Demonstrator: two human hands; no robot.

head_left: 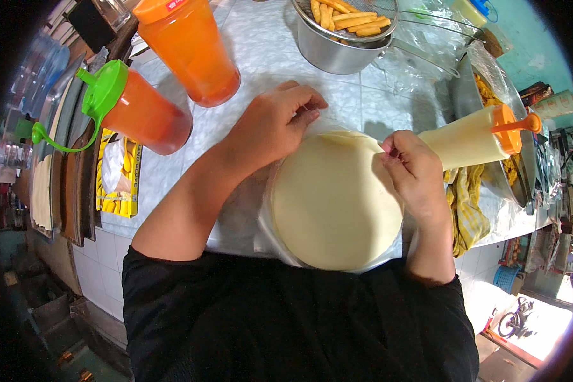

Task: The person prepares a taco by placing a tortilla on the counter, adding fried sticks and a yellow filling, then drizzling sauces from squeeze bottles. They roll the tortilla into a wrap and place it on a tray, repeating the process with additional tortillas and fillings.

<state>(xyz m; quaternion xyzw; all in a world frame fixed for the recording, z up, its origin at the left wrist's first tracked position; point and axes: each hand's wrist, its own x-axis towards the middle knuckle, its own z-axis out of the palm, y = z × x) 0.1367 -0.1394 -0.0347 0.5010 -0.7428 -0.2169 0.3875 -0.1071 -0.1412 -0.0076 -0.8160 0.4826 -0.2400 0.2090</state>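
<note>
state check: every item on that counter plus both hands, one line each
left hand: pinching the wrap's far edge
right hand: pinching the wrap's right edge
flatbread stack: flat, in clear wrap
orange sauce bottles: capped, lying tilted
pale sauce bottle: capped, on its side
strainer of fries: sitting in a steel pot

Two orange sauce bottles, one cream bottle, one strainer.

The round flatbread stack is pale cream. Two sauce bottles glow orange, one with a green cap. The cloth is yellow checked.
</note>
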